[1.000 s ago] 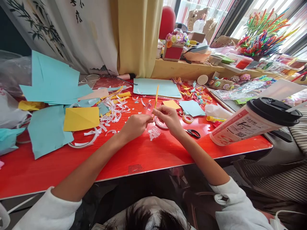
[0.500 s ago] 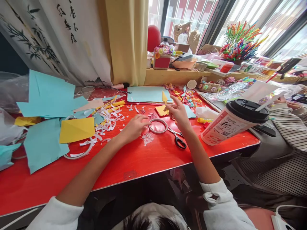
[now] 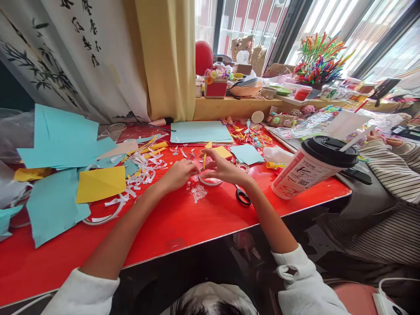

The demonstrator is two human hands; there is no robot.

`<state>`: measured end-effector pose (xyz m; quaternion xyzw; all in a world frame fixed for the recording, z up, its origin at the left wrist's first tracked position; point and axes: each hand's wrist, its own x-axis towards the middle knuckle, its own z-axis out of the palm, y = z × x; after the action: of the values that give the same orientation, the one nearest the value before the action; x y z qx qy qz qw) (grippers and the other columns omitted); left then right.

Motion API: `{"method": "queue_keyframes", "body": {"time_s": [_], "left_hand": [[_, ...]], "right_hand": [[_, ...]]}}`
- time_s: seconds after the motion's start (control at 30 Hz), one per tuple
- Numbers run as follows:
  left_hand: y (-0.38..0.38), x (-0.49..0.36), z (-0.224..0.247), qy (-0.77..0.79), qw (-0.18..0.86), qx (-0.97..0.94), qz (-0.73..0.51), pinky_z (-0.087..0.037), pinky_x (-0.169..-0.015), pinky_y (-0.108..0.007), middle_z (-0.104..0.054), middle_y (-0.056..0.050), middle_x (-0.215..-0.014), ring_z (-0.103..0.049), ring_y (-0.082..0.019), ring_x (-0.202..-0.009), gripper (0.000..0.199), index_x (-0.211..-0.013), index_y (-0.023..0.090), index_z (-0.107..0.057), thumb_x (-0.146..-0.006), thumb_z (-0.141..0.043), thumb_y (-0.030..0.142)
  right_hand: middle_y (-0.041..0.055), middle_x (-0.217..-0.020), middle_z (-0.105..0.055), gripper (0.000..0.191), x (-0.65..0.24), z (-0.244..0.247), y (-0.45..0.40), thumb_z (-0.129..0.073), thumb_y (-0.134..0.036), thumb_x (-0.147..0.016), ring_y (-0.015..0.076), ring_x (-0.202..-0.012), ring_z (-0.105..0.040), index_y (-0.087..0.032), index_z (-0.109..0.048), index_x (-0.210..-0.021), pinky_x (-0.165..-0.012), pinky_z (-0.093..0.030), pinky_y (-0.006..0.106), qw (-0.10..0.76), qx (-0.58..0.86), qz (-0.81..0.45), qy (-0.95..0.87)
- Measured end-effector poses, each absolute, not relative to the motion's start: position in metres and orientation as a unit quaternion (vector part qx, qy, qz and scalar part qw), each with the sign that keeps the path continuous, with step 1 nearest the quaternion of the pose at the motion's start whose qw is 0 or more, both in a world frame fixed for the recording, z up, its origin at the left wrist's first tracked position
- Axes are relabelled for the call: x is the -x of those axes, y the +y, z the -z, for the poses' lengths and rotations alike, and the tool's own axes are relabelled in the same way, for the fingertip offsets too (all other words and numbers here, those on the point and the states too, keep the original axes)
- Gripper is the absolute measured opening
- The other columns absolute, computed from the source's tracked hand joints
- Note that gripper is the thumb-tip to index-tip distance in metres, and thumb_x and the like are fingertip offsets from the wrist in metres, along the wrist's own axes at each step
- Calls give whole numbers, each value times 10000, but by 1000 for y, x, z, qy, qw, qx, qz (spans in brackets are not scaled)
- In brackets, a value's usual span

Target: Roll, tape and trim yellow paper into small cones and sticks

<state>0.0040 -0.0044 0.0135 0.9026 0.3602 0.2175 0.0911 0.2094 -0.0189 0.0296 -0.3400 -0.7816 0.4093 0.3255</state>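
Observation:
My right hand (image 3: 228, 169) pinches a small pointed piece of folded yellow paper (image 3: 208, 148) above the red table. My left hand (image 3: 179, 176) is close to it on the left, its fingers drawn together; what they hold, if anything, is too small to make out. Between and below the two hands lies a narrow roll of tape (image 3: 211, 183), partly covered by my right fingers. Black-handled scissors (image 3: 243, 197) rest beneath my right wrist, their blades mostly hidden. Small pale scraps (image 3: 198, 193) lie in front of the roll. Yellow paper squares (image 3: 223, 152) sit just beyond my right hand.
Light blue sheets (image 3: 62, 135) and white paper strips (image 3: 147, 168) cover the left side. A blue square (image 3: 247, 154) lies behind my right hand. A tall lidded cup (image 3: 305, 170) stands on the right. Another person's striped sleeve (image 3: 383, 166) shows at far right.
My right hand has come left and down with the yellow paper, now over the tape roll and close to my left hand. The view has shifted slightly.

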Motion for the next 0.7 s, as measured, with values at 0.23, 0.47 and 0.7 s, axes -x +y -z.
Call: {"method": "queue_keyframes", "body": {"time_s": [0.23, 0.47, 0.7], "left_hand": [[-5, 13, -23, 391, 71, -886, -240, -439, -810, -345, -668, -67, -924, -567, -190, -884, 195, -911, 168, -634, -871, -448, 212], [-28, 2, -37, 408, 134, -840, -331, -461, -783, -279, -649, -42, -944, -590, -144, -890, 170, -989, 173, -575, -866, -520, 277], [-36, -9, -39, 426, 148, -799, -398, -452, -706, -247, -596, -2, -815, -563, -120, -778, 78, -776, 171, -517, -834, -554, 206]], "right_hand": [[58, -967, -548, 369, -208, -17, -15, -600, -148, -724, 91, -660, -518, -173, -446, -1058, -560, -445, 224, 262, 369, -334, -826], [46, -1078, -429, 280, -195, -35, -26, -527, -159, -800, 72, -713, -520, -217, -377, -1029, -606, -461, 228, 402, 313, -365, -779], [51, -1069, -440, 274, -181, -26, -26, -508, -175, -823, 99, -776, -519, -227, -382, -1061, -634, -503, 245, 425, 297, -371, -770]]}}
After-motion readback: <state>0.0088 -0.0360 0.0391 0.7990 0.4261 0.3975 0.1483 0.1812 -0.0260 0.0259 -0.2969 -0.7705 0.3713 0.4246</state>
